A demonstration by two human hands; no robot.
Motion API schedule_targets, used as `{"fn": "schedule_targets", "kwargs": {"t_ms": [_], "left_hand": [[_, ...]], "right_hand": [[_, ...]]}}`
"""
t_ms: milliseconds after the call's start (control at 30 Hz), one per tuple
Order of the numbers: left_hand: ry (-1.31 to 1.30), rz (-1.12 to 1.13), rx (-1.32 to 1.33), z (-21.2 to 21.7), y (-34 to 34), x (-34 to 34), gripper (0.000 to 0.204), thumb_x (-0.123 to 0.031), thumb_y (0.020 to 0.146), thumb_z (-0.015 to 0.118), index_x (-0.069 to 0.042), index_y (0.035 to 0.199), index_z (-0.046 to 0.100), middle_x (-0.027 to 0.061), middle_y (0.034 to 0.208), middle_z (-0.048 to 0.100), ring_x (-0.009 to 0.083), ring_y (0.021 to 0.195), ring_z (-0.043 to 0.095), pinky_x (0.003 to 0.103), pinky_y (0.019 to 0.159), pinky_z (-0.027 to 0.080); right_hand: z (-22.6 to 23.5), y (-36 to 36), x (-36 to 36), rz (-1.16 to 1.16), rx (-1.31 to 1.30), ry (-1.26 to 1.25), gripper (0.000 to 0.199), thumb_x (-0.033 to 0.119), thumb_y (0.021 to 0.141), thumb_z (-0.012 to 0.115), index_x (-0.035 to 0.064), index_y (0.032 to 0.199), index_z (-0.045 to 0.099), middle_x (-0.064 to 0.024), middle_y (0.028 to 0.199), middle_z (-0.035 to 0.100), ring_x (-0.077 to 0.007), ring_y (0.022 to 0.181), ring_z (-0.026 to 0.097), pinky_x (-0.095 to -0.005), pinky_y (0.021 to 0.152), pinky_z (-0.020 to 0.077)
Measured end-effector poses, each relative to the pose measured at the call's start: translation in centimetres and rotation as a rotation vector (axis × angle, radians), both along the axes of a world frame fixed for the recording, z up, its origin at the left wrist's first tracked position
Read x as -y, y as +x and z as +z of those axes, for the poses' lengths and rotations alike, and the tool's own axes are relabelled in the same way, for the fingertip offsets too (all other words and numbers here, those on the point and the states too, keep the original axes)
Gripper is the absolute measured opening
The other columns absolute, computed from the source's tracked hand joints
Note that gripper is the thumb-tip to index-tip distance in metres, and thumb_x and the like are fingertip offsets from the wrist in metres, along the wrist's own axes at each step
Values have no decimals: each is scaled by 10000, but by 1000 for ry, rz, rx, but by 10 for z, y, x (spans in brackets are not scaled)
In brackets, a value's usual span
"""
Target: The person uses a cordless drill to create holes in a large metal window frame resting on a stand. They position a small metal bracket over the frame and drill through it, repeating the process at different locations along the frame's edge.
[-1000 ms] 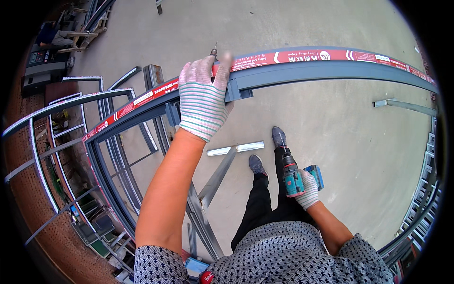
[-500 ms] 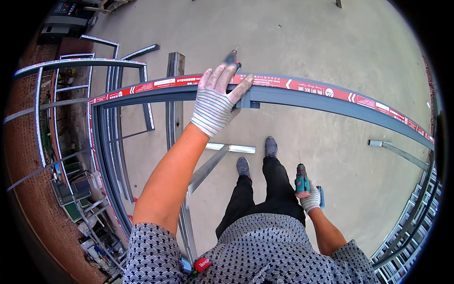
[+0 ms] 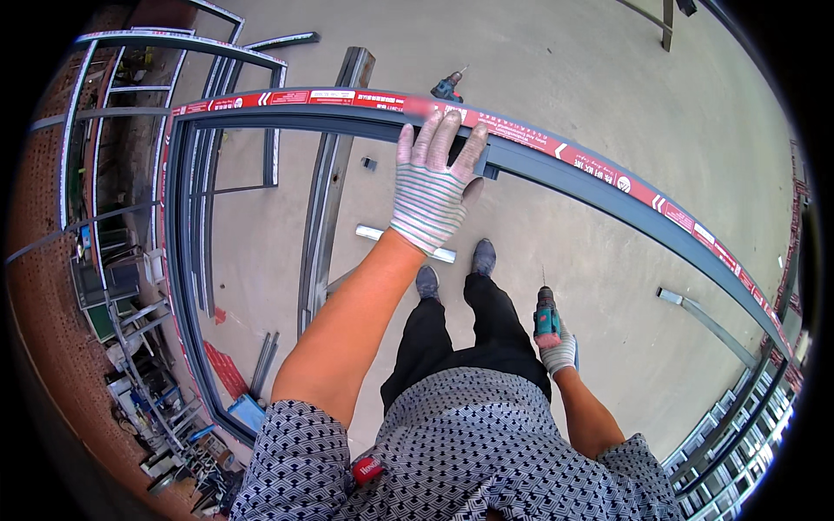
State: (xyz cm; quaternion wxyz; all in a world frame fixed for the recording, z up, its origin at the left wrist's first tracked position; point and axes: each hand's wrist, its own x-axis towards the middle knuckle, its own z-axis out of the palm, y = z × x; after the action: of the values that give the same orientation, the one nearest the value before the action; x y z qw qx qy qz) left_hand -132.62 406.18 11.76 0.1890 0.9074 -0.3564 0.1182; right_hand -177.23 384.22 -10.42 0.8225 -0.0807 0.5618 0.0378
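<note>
Left hand [image 3: 430, 187] is laid, slightly spread, on the grey frame [image 3: 565, 178]; grip beneath cannot be told | right hand [image 3: 560, 352] is wrapped around a drill [image 3: 546, 319] | grey frame is stretched across the upper view | second drill [image 3: 447, 87] is seen just beyond it.

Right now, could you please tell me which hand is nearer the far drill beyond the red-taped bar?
Left: the left hand is at the red-taped bar, just below the far drill in the picture; the right hand is much lower, gripping the near drill.
</note>
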Motion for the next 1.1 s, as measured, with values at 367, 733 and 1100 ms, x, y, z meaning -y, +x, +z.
{"fn": "schedule_targets", "kwargs": {"t_ms": [367,733,1100], "left_hand": [[-579,458,-486,-2,-45,33,928,-411,837,846,107,1453,383,289,1400,451,401,1303,506,474,1106,454],[-917,450,-808,-13,-17,35,836,-190,826,873,81,1421,352,226,1394,440,262,1148,623,355,993,561],[-960,392,-656,-41,-37,38,452,-147,874,828,35,1153,523,124,1065,631,175,870,647,324,814,582]], "right_hand": [[34,-19,11,39,-55,-131,374,356,1102,464,106,1323,634,-125,1260,681,-293,1100,653,-473,987,523],[39,-69,-24,431,24,-526,442,255,1099,373,76,1456,562,-117,1414,620,-276,1188,624,-425,1065,493],[16,-135,-16,478,-53,-582,337,269,1089,424,82,1261,644,-93,1167,692,-275,1006,651,-464,937,550]]}}
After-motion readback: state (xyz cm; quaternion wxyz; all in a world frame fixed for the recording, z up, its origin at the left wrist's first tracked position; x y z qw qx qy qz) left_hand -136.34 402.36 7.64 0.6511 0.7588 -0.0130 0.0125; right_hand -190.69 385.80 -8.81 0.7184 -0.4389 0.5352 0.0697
